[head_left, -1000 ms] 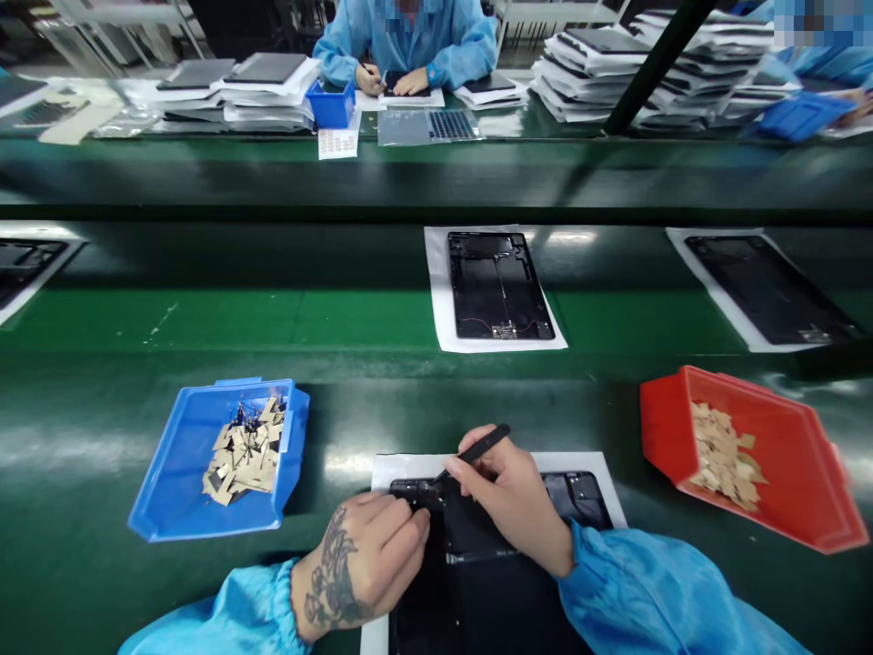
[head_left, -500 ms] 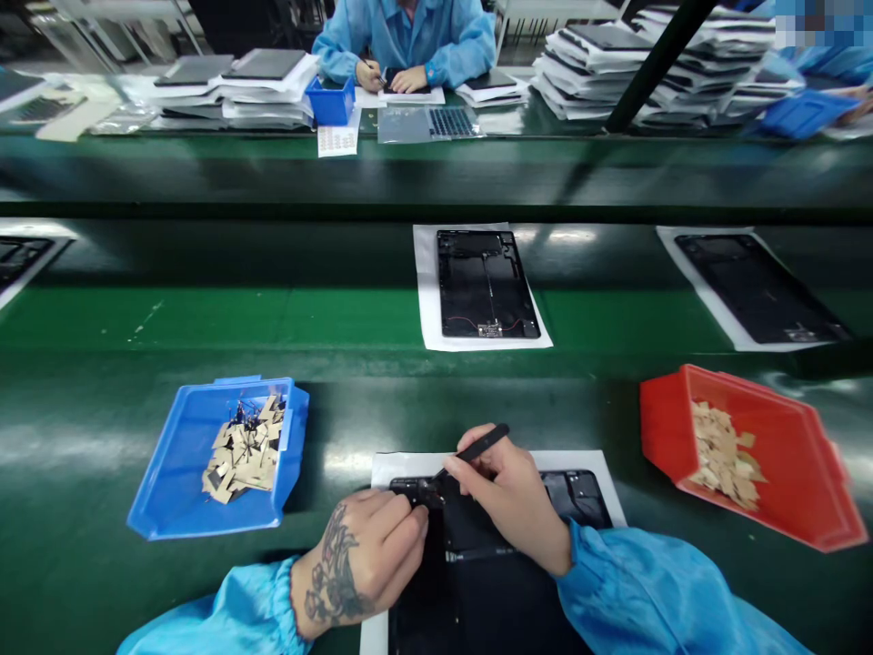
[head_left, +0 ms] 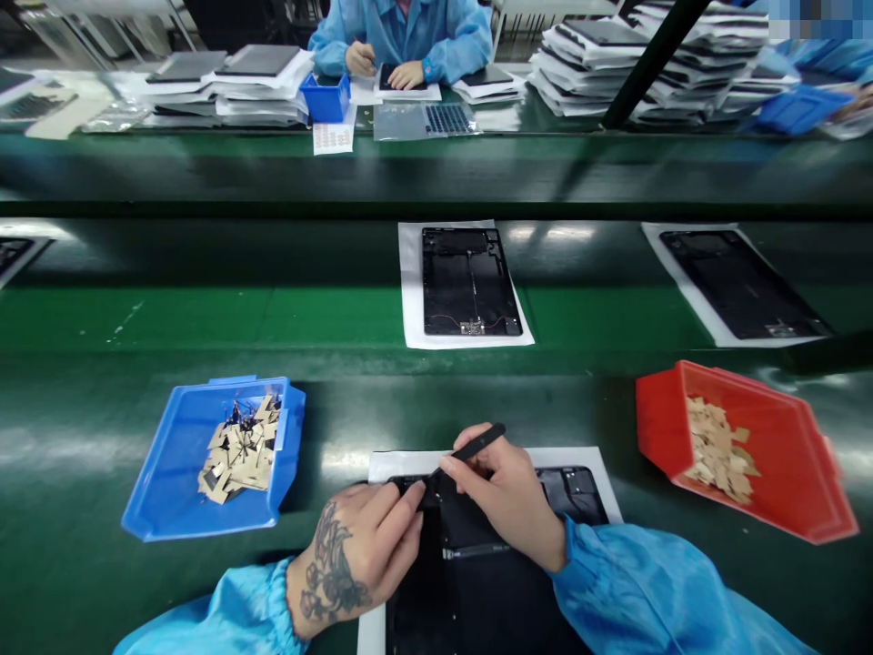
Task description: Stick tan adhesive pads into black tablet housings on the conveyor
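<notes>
A black tablet back shell (head_left: 491, 582) lies on a white sheet (head_left: 399, 466) right in front of me. My left hand (head_left: 361, 555) rests on the shell's upper left corner, fingers pressed together on a small part there. My right hand (head_left: 508, 505) grips a black tweezer-like tool (head_left: 474, 448), its tip down at the same corner beside my left fingertips.
A blue bin (head_left: 170, 473) of tan and dark small parts sits to the left, a red bin (head_left: 784, 464) of tan pieces to the right. On the belt beyond lie two more black shells on sheets (head_left: 470, 282) (head_left: 740, 282). A person in blue (head_left: 402, 41) works opposite among stacked trays.
The shells on the far belt have slid to the left. My left fingers have stretched a little further onto the shell's corner; my right hand has kept the tool at the same spot.
</notes>
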{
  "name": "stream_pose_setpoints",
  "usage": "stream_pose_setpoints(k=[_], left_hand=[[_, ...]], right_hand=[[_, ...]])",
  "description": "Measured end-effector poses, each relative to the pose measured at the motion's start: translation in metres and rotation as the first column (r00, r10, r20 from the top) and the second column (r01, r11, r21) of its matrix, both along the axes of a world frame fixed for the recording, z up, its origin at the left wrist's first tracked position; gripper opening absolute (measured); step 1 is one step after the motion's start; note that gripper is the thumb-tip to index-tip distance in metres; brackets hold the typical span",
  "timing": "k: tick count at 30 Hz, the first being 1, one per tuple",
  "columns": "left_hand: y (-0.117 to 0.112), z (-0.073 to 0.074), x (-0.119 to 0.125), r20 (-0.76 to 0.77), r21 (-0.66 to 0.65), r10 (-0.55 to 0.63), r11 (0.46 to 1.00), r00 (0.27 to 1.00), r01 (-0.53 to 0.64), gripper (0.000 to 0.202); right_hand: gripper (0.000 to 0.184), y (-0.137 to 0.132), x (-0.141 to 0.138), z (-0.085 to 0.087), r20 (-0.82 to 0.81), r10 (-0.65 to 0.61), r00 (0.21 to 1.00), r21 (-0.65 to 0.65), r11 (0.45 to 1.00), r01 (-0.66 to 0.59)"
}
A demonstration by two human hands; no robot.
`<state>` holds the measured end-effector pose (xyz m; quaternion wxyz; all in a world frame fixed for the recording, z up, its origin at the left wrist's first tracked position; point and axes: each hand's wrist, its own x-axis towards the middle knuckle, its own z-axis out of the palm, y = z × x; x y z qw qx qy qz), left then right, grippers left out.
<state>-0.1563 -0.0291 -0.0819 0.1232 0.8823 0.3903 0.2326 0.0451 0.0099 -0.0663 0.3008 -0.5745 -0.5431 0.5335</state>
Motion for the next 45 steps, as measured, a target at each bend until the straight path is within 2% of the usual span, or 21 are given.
stream_pose_setpoints(k=[9, 14, 18, 20, 22, 25, 30, 35, 40, 45], left_hand=[[0.001, 0.003, 0.003, -0.111, 0.114, 0.048, 0.993, 0.993, -0.035, 0.027], [-0.002, 0.002, 0.004, -0.157, 0.131, 0.053, 0.991, 0.986, -0.033, 0.026], [-0.001, 0.002, 0.004, -0.176, 0.139, 0.067, 0.989, 0.982, -0.043, 0.026], [0.0, 0.003, 0.004, -0.173, 0.14, 0.067, 0.989, 0.983, -0.043, 0.025], [0.0, 0.004, 0.004, -0.167, 0.144, 0.068, 0.989, 0.984, -0.044, 0.024], [0.001, 0.004, 0.003, -0.162, 0.136, 0.075, 0.989, 0.984, -0.053, 0.024], [0.001, 0.002, 0.004, -0.149, 0.111, 0.071, 0.992, 0.986, -0.054, 0.025], [0.0, 0.001, 0.004, -0.155, 0.107, 0.075, 0.993, 0.985, -0.059, 0.026], [-0.001, 0.004, 0.003, -0.145, 0.09, 0.091, 0.993, 0.985, -0.078, 0.029], [-0.001, 0.007, 0.003, -0.13, 0.083, 0.084, 0.994, 0.988, -0.074, 0.028]], right_hand=[[0.016, -0.001, -0.001, -0.002, 0.034, 0.008, 0.999, 0.048, 0.999, -0.009], [0.015, -0.004, 0.0, -0.003, 0.085, 0.022, 0.996, 0.178, 0.983, -0.037], [0.011, -0.009, 0.005, -0.004, 0.203, 0.04, 0.978, 0.378, 0.919, -0.116], [0.009, -0.01, 0.01, -0.002, 0.251, -0.006, 0.968, 0.49, 0.863, -0.121], [0.006, -0.011, 0.013, 0.002, 0.257, -0.059, 0.965, 0.533, 0.841, -0.09], [0.008, -0.01, 0.015, 0.006, 0.218, -0.061, 0.974, 0.493, 0.868, -0.056], [0.005, -0.011, 0.011, 0.007, 0.17, 0.028, 0.985, 0.422, 0.901, -0.099], [0.009, -0.01, 0.012, 0.003, 0.112, 0.013, 0.994, 0.208, 0.978, -0.037], [0.014, -0.007, 0.012, 0.002, 0.084, -0.028, 0.996, 0.102, 0.995, 0.019], [0.015, -0.005, 0.012, 0.0, 0.09, -0.033, 0.995, 0.061, 0.998, 0.028]])
